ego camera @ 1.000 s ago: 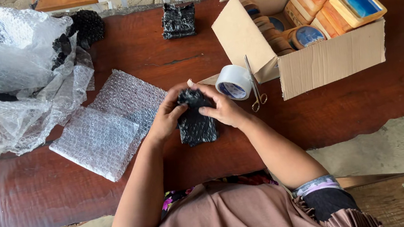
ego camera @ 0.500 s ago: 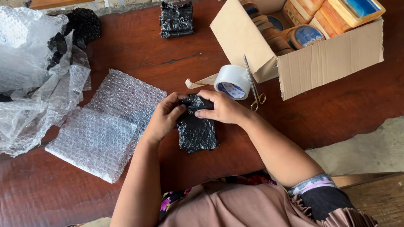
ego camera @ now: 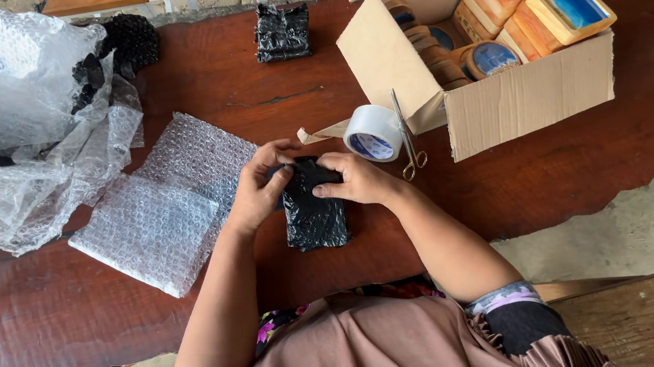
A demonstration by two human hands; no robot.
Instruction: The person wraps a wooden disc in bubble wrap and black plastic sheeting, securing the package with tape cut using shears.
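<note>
Beside cardboard box (ego camera: pixel 528 97) w/ orange packs (ego camera: pixel 572 8); both hands (ego camera: pixel 259 191) (ego camera: pixel 359 180) gripping black-wrapped bundle (ego camera: pixel 314 217)

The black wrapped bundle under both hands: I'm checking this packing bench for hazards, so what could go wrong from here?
1. The scissors lie just beyond the right hand; reaching for the tape roll could catch a blade.
2. The black wrapped bundle is pressed only at its top by the left hand and the right hand; the wrap might loosen lower down.
3. The clear bubble wrap sheets sit beside the left forearm and might get swept off the table.
</note>
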